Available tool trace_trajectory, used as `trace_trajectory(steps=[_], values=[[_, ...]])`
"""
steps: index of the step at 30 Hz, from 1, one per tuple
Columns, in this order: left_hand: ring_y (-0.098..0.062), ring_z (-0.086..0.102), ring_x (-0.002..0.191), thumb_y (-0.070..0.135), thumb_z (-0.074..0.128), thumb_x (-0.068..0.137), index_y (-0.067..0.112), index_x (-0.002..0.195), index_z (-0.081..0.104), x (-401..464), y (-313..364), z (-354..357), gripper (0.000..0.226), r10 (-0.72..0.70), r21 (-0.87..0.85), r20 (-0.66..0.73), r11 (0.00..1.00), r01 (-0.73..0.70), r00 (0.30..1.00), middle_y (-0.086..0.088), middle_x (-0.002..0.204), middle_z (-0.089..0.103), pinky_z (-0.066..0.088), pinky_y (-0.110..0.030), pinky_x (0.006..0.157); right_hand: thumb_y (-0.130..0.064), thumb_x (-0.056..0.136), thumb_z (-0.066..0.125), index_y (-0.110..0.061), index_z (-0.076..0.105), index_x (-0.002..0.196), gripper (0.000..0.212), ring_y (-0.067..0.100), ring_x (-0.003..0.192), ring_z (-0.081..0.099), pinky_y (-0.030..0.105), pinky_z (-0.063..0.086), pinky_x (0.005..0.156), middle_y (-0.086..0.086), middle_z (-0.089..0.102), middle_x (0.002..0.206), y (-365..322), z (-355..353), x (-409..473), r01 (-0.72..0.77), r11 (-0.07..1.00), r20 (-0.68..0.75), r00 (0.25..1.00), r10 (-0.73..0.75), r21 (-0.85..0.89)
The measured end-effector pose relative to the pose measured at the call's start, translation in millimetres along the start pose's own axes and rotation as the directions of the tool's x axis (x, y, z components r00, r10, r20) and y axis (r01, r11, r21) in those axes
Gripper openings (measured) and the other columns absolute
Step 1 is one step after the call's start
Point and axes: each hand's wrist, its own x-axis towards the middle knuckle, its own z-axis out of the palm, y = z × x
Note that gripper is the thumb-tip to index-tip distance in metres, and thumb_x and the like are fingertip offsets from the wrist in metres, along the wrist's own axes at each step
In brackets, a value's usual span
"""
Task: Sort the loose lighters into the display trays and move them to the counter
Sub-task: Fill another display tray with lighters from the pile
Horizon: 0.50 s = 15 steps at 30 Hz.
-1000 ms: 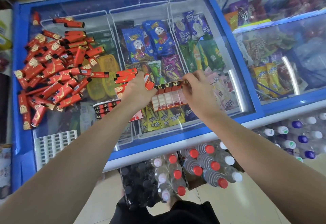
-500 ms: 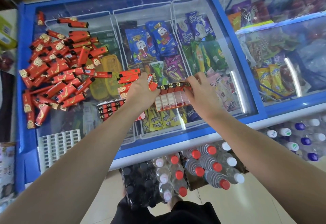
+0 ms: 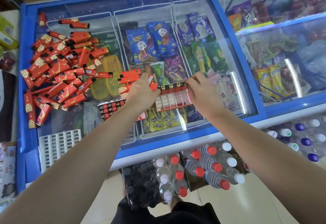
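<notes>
A heap of loose red lighters [image 3: 58, 75] lies on the left of the freezer's glass lid [image 3: 158, 3]. A red display tray [image 3: 173, 100] with white cells sits mid-lid, its far row holding several lighters. My left hand [image 3: 141, 91] grips a bundle of red lighters [image 3: 129, 78] just left of the tray. At the tray's far right corner, my right hand [image 3: 201, 89] pinches a lighter standing in the far row. A filled tray [image 3: 111, 108] lies under my left forearm. A white empty tray [image 3: 58, 144] rests at the lid's near left corner.
The blue-framed freezer lid [image 3: 255, 104] shows ice-cream packs beneath. A second freezer [image 3: 282, 30] adjoins on the right. Packs of bottled water [image 3: 202, 169] and dark-capped bottles [image 3: 141, 185] stand on the floor against the freezer front.
My right hand has shifted slightly right along the tray's far row to its right end. My left hand stays beside the tray with its bundle.
</notes>
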Motion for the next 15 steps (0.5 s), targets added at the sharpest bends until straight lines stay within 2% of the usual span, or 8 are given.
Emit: trace_trajectory(steps=[3, 5, 6, 8, 11, 13, 15], values=[[-0.027, 0.073, 0.074, 0.025, 0.069, 0.097, 0.015, 0.148, 0.038, 1.1, -2.3, 0.7, 0.06, 0.005, -0.009, -0.006, 1.0, -0.005, 1.0, -0.01, 0.09, 0.072, 0.063, -0.05, 0.073, -0.002, 0.098, 0.06, 0.001, 0.066, 0.112, 0.015, 0.028, 0.067, 0.057, 0.04, 0.05, 0.049, 0.015, 0.055, 0.107, -0.3, -0.7, 0.0, -0.007, 0.999, 0.014, 1.0, 0.008, -0.036], [-0.023, 0.074, 0.072, 0.027, 0.068, 0.098, 0.013, 0.146, 0.039, -0.2, -3.8, 1.1, 0.058, 0.009, -0.037, 0.0, 0.999, -0.009, 1.0, -0.009, 0.092, 0.072, 0.063, -0.047, 0.072, -0.003, 0.098, 0.059, -0.002, 0.063, 0.119, 0.022, 0.026, 0.067, 0.055, 0.033, 0.041, 0.049, 0.016, 0.054, 0.11, -0.3, -2.3, 0.1, -0.036, 0.999, 0.004, 0.999, 0.036, -0.028], [-0.018, 0.074, 0.069, 0.028, 0.067, 0.099, 0.012, 0.145, 0.04, -2.4, -3.5, 1.0, 0.056, 0.013, -0.048, 0.002, 0.999, -0.013, 1.0, -0.009, 0.095, 0.073, 0.063, -0.043, 0.07, -0.003, 0.098, 0.059, -0.003, 0.062, 0.121, 0.024, 0.026, 0.066, 0.054, 0.031, 0.038, 0.049, 0.017, 0.054, 0.111, -0.4, -3.1, 0.1, -0.042, 0.999, -0.002, 0.999, 0.042, -0.024], [-0.008, 0.072, 0.06, 0.03, 0.062, 0.102, 0.01, 0.142, 0.042, -4.8, -4.1, 1.0, 0.049, 0.022, -0.086, 0.004, 0.996, -0.021, 1.0, -0.009, 0.098, 0.073, 0.059, -0.029, 0.057, -0.001, 0.097, 0.06, -0.004, 0.063, 0.117, 0.021, 0.026, 0.065, 0.056, 0.031, 0.039, 0.046, 0.016, 0.055, 0.109, 0.3, -3.9, -0.3, -0.019, 0.999, 0.002, 1.0, 0.019, -0.044], [-0.005, 0.07, 0.057, 0.031, 0.053, 0.106, 0.008, 0.138, 0.044, -6.6, -2.9, -0.4, 0.041, -0.005, -0.178, -0.002, 0.984, 0.004, 1.0, -0.009, 0.092, 0.073, 0.044, -0.015, 0.042, 0.001, 0.095, 0.062, -0.002, 0.067, 0.109, 0.014, 0.026, 0.066, 0.058, 0.028, 0.033, 0.047, 0.014, 0.056, 0.104, 1.9, -2.6, -0.4, 0.012, 0.996, 0.022, 1.0, -0.01, -0.085], [-0.009, 0.074, 0.065, 0.029, 0.051, 0.106, 0.009, 0.135, 0.046, -7.8, -0.9, -3.0, 0.035, -0.012, -0.265, 0.007, 0.964, 0.013, 1.0, -0.009, 0.093, 0.072, 0.052, -0.022, 0.048, 0.002, 0.094, 0.062, -0.001, 0.068, 0.106, 0.013, 0.025, 0.063, 0.056, 0.027, 0.031, 0.048, 0.013, 0.056, 0.102, 1.2, -2.2, 0.0, -0.001, 0.995, 0.032, 0.999, 0.005, -0.102], [-0.014, 0.077, 0.072, 0.025, 0.053, 0.104, 0.013, 0.127, 0.05, -8.5, 0.8, -4.1, 0.026, -0.027, -0.398, 0.025, 0.917, 0.035, 0.999, -0.01, 0.093, 0.073, 0.064, -0.037, 0.066, 0.004, 0.093, 0.062, -0.001, 0.067, 0.106, 0.014, 0.023, 0.062, 0.053, 0.029, 0.034, 0.048, 0.012, 0.055, 0.103, -1.3, -1.1, -0.3, -0.022, 0.99, 0.071, 0.997, 0.032, -0.137]])
